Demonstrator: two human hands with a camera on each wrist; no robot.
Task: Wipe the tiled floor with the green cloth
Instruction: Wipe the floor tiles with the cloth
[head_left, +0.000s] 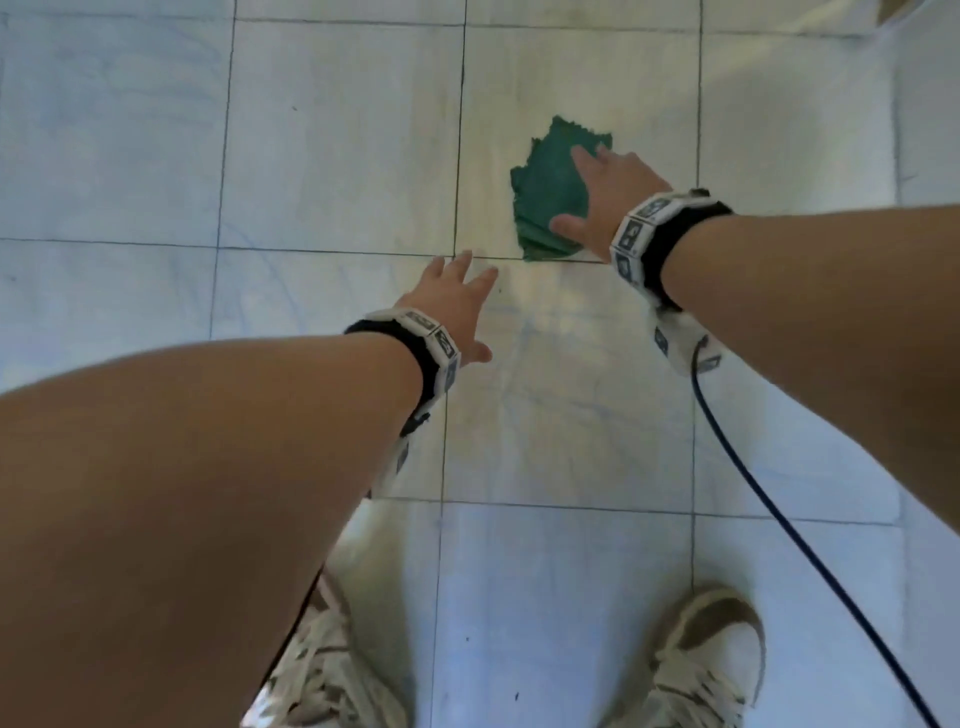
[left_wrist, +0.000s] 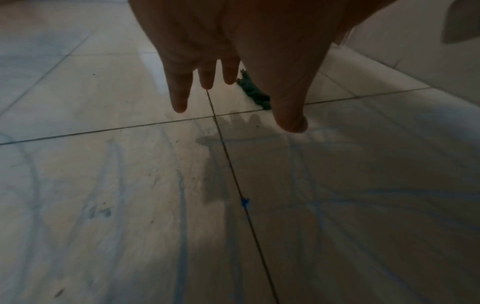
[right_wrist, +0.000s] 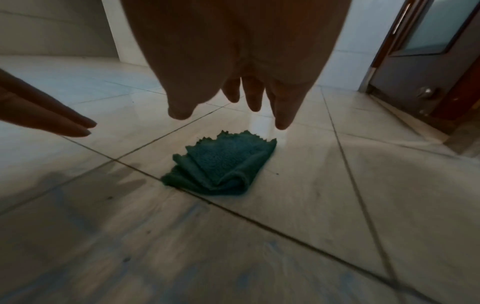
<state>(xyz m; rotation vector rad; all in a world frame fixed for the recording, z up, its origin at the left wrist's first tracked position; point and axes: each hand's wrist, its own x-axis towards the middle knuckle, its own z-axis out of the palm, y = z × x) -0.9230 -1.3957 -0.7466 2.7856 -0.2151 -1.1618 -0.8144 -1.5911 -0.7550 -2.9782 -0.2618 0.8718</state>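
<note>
The green cloth (head_left: 545, 192) lies folded on the tiled floor (head_left: 337, 156), a little right of the middle of the head view, and its near edge sits right on a dark line between two tiles. The right hand (head_left: 605, 200) is above the cloth with its fingers (right_wrist: 253, 96) straight and a little spread. In the right wrist view there is floor showing between the fingers and the cloth, so the hand looks like it is just over the cloth and not holding it. The left hand (head_left: 449, 312) is lower and to the left in the head view, over bare floor near the place where tile lines cross. Its fingers (left_wrist: 179, 92) are straight and spread too, and it holds nothing. The floor has many faint blue marks (left_wrist: 182, 205) and some small dark specks, mostly in the lower half of the wrist views, closer to the person's shoes (head_left: 701, 660). I think the wiping is at its start or at a stop, because nobody has the cloth. What looks left to do is grab or press the cloth and rub it over the marked tiles. I cannot tell if any tile is clean yet.
</note>
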